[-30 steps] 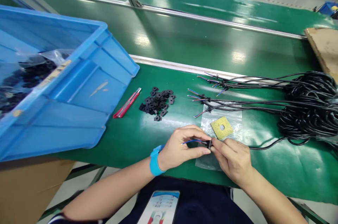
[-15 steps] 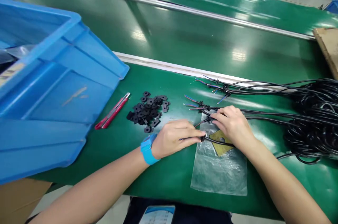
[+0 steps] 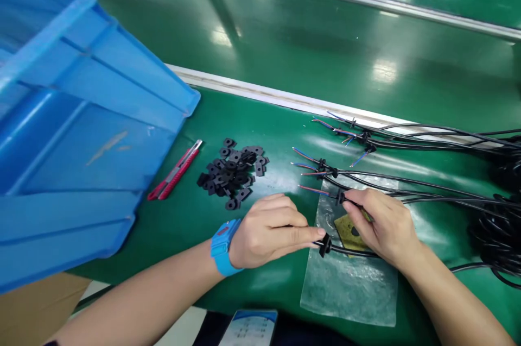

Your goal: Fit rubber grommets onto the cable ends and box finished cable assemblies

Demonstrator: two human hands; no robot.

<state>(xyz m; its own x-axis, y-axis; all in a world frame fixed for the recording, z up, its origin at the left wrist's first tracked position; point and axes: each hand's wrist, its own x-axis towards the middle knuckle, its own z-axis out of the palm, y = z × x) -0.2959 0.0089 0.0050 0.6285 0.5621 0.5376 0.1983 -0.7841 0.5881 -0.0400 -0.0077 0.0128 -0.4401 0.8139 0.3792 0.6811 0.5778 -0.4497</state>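
Observation:
My left hand [image 3: 280, 232], with a blue band on its wrist, pinches the end of a black cable [image 3: 354, 251]. A black rubber grommet [image 3: 324, 245] sits on that cable right at the fingertips. Further up, my right hand [image 3: 385, 221] grips a second black cable between thumb and forefinger, just behind its black grommet [image 3: 340, 197]. Red and blue wires [image 3: 313, 189] stick out of that cable to the left. Under both hands lie a clear plastic bag [image 3: 350, 291] and a yellowish flat piece with a dark round spot [image 3: 350, 232].
Left of the hands is a pile of black grommets [image 3: 230, 175], with a red utility knife [image 3: 175, 170] beside it. A large blue bin [image 3: 122, 134] stands at the left. More cables with bared wires [image 3: 360, 137] lie behind, running to black coils [image 3: 496, 232] at right.
The view has shifted, so most things sit a little lower and further right. My right hand's fingers have drawn back along the cable, showing its grommet and coloured wires. My left hand keeps its pinch.

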